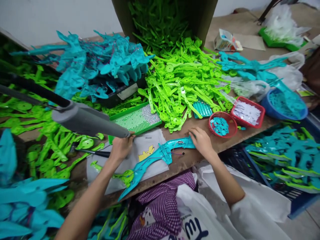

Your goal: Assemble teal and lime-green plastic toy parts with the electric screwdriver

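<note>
A long teal plastic part point(155, 156) with thin wires lies on a white sheet point(147, 148) at the table's near edge. My right hand point(202, 141) rests on its right end, fingers curled over it. My left hand point(121, 147) is closed around the tip of a grey tool point(87, 120) that hangs from a dark arm at the left, and holds it just above the sheet. A small green plastic part point(126, 176) lies under the teal part's lower end.
A big heap of green parts point(180, 80) spills from a cardboard box point(200, 16). Teal parts point(100, 63) pile at the back left. A green tray point(135, 120), round red bowl point(222, 125), red tray point(247, 112) and blue bowl point(285, 105) stand nearby. A blue crate point(282, 160) sits at right.
</note>
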The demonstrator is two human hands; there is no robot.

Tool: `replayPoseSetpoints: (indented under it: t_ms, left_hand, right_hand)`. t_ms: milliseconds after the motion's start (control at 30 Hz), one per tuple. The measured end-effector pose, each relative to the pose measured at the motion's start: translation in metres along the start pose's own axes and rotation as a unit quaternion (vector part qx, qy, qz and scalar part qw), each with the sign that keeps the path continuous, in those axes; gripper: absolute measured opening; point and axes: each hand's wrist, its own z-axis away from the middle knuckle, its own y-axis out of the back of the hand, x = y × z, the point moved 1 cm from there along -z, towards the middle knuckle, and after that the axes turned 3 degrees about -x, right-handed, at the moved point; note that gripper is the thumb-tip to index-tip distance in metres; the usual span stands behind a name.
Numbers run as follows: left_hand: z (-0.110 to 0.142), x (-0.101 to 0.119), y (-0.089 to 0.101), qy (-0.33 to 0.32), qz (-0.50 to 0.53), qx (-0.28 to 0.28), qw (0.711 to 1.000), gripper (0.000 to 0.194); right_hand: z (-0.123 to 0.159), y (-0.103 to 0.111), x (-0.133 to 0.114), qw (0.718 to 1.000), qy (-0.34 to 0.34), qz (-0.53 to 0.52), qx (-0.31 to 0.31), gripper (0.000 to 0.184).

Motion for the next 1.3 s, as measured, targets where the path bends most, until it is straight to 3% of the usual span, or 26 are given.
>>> replayPoseSetpoints:
  t_ms: [133, 300, 400, 533, 633, 733, 767, 867, 933, 1000, 1100, 1300]
  left_hand:
    - [0.003, 0.003, 0.001, -0.017, -0.021, -0.029, 0.999, 0.027]
    - [0.015, 0.011, 0.014, -0.075, -0.037, 0.035, 0.996, 0.033]
    - [0.025, 0.021, 0.021, -0.071, -0.037, 0.055, 0.995, 0.032]
    - [0.034, 0.033, 0.023, -0.032, -0.023, 0.069, 0.997, 0.031]
    - [0.036, 0.034, 0.021, -0.011, 0.004, 0.062, 0.998, 0.032]
    - [0.038, 0.030, 0.021, 0.005, 0.015, 0.071, 0.997, 0.031]
    - [0.039, 0.029, 0.022, 0.008, 0.019, 0.074, 0.997, 0.031]
    - [0.047, 0.028, 0.029, 0.016, 0.042, 0.075, 0.996, 0.032]
    - [0.055, 0.027, 0.035, 0.021, 0.064, 0.073, 0.995, 0.031]
    - [0.066, 0.026, 0.041, 0.027, 0.082, 0.075, 0.993, 0.030]
    - [0.082, 0.023, 0.047, 0.042, 0.099, 0.087, 0.990, 0.028]
    - [0.093, 0.018, 0.053, 0.064, 0.120, 0.084, 0.987, 0.027]
  right_hand:
    - [-0.008, 0.017, 0.014, 0.996, -0.010, 0.067, 0.053, 0.030]
    - [0.025, 0.047, 0.057, 0.975, -0.108, 0.132, 0.141, 0.034]
    - [0.049, 0.046, 0.073, 0.980, -0.114, 0.116, 0.115, 0.034]
    - [0.066, 0.036, 0.076, 0.995, -0.052, 0.043, 0.080, 0.030]
    - [0.058, 0.046, 0.081, 0.994, -0.017, 0.009, 0.104, 0.029]
    - [0.023, 0.071, 0.100, 0.986, -0.046, 0.030, 0.154, 0.029]
    - [0.006, 0.078, 0.108, 0.987, -0.058, 0.045, 0.145, 0.028]
    - [-0.049, 0.085, 0.134, 0.992, -0.030, 0.125, -0.017, 0.019]
    - [-0.078, 0.080, 0.148, 0.976, -0.004, 0.172, -0.132, 0.014]
    - [-0.095, 0.073, 0.156, 0.958, 0.020, 0.199, -0.207, 0.012]
    - [-0.103, 0.068, 0.159, 0.946, 0.067, 0.219, -0.228, 0.014]
    - [-0.098, 0.087, 0.159, 0.942, 0.159, 0.242, -0.170, 0.008]
